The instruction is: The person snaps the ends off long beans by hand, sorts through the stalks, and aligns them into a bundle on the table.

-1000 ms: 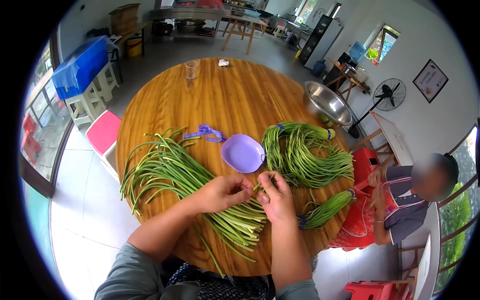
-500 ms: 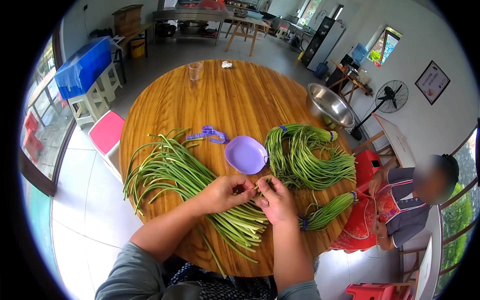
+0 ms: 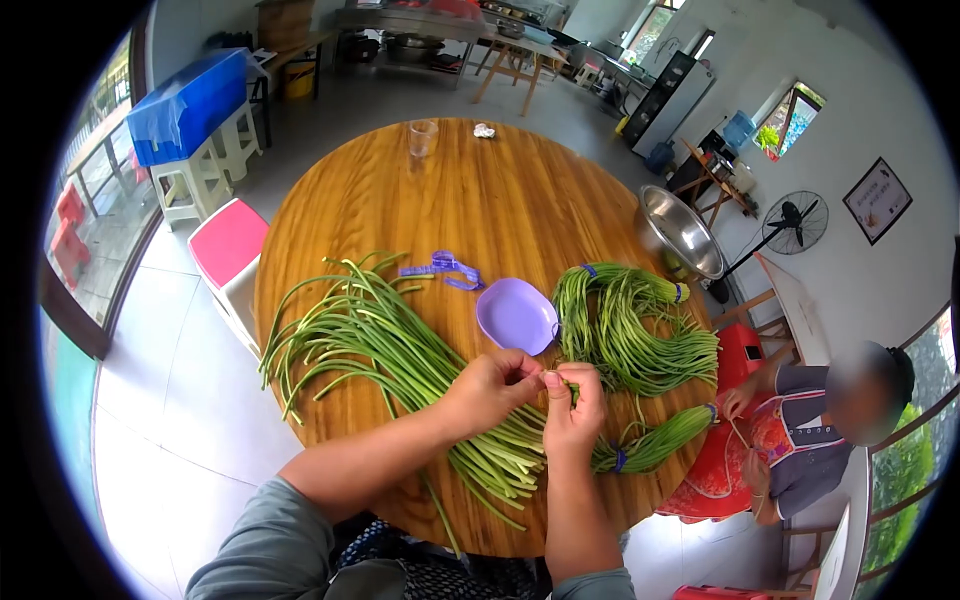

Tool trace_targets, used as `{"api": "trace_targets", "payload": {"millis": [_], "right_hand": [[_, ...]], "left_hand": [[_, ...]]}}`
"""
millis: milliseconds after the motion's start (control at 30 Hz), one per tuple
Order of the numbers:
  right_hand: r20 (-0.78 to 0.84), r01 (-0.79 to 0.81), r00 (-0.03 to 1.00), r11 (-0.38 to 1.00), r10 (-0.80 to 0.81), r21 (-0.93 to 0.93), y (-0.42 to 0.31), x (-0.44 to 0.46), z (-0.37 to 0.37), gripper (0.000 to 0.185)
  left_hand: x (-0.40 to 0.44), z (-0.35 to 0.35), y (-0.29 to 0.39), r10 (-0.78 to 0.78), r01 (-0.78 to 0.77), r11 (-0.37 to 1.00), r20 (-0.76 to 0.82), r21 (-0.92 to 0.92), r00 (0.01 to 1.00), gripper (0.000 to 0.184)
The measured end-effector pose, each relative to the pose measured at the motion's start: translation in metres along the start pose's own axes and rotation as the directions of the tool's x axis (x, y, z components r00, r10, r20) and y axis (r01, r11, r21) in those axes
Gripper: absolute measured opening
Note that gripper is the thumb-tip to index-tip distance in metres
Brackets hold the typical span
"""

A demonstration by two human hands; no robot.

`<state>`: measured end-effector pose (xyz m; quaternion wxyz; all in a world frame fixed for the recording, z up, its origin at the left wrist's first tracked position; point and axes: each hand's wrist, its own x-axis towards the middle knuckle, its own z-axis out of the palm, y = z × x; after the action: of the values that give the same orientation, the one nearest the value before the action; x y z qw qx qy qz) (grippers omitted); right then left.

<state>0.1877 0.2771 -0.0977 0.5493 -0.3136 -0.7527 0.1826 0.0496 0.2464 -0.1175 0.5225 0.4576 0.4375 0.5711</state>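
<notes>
My left hand [image 3: 492, 392] and my right hand [image 3: 573, 412] meet over the table's near side, fingers pinched. Between them is a short green garlic scape [image 3: 573, 390], mostly hidden by the right fingers; its pale end shows at the left fingertips. Under my left forearm spreads a loose heap of long garlic scapes [image 3: 370, 335]. Just beyond the hands stands a purple plastic bowl [image 3: 516, 312]. To the right lie a large curled bundle of scapes [image 3: 640, 340], tied with blue-purple bands, and a smaller tied bundle [image 3: 655, 440].
A purple strap [image 3: 445, 268] lies behind the heap on the round wooden table [image 3: 480, 200]. Farther back are a clear glass [image 3: 421, 140] and a crumpled white scrap [image 3: 484, 131]. A large metal basin [image 3: 682, 230] stands off the right edge. A seated person [image 3: 800, 430] handles a strand there.
My hands have shifted slightly, and the right fingers are now curled more around the scape. The whole view has turned a little left. The seated person's hands have moved slightly.
</notes>
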Motion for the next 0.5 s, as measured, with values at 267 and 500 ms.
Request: {"api": "trace_targets", "payload": {"millis": [267,500], "right_hand": [[-0.027,-0.02,0.999,1.0,0.02,0.011,0.001,-0.006,0.002,0.015],[-0.009,0.01,1.0,0.999,-0.011,-0.052,0.001,-0.008,0.002,0.015]], "left_hand": [[0.001,0.002,0.01,-0.031,0.031,0.998,-0.011,0.046,0.999,0.012],[0.005,0.004,0.01,-0.053,0.056,0.997,-0.06,0.051,0.997,0.012]]}}
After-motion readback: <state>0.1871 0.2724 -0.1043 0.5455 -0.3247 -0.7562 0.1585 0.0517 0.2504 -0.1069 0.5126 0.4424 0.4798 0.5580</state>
